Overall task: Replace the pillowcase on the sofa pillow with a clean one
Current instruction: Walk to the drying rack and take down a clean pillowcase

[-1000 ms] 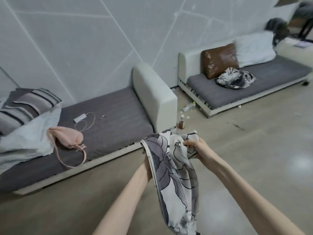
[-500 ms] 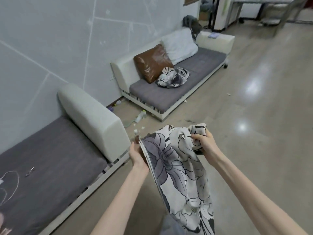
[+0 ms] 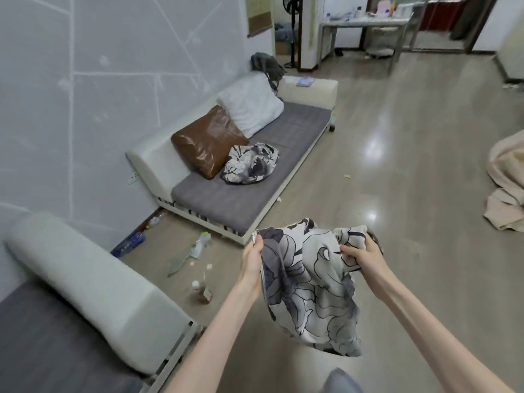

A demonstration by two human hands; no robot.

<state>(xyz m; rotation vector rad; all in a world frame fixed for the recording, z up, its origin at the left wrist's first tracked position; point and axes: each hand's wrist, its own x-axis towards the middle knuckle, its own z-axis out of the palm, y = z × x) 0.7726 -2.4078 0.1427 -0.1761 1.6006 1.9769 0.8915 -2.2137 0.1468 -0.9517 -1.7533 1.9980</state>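
I hold a grey-and-white floral pillowcase [image 3: 304, 282] in front of me above the floor. My left hand [image 3: 252, 262] grips its left edge and my right hand [image 3: 361, 255] is bunched on its upper right corner; the rest hangs down. On the far sofa [image 3: 255, 194] a brown pillow [image 3: 207, 140] and a white pillow [image 3: 251, 103] lean against the back. A second crumpled floral pillowcase [image 3: 249, 163] lies on the seat beside the brown pillow.
The near sofa's white armrest [image 3: 85, 276] and grey seat are at lower left. Bottles and litter [image 3: 198, 251] lie on the floor between the sofas, with a small brown bottle [image 3: 202, 292] near my left arm. A beige blanket [image 3: 507, 188] lies at right.
My view has swung right, from the near sofa toward the far sofa, which is now closer. Both hands keep hold of the floral pillowcase, now spread wider apart.
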